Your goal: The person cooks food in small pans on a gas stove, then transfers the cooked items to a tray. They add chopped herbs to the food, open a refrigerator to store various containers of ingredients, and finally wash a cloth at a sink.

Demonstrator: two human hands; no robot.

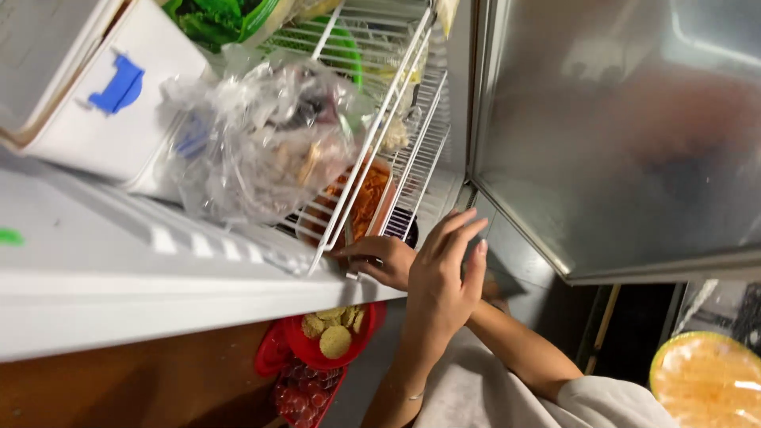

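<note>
A clear container of orange food [371, 198] sits on a white wire shelf [372, 135] inside an open fridge. My right hand [379, 260], reaching in from the grey-sleeved arm at the lower right, curls its fingers on the container's near corner at the shelf's front edge. In front of it my left hand [444, 273] is raised with fingers spread and pointing into the fridge. It holds nothing and has a thin bracelet at the wrist. Beside the container lies a dark round tub [403, 227], half hidden.
A crumpled clear plastic bag of food [261, 143] and a white box with a blue latch [103, 87] fill the shelf. Leafy greens [218, 20] lie behind. Below are a red bowl of round crackers [333, 337] and red berries [301, 396]. The metal door [618, 135] stands right, above a wrapped orange dish [705, 384].
</note>
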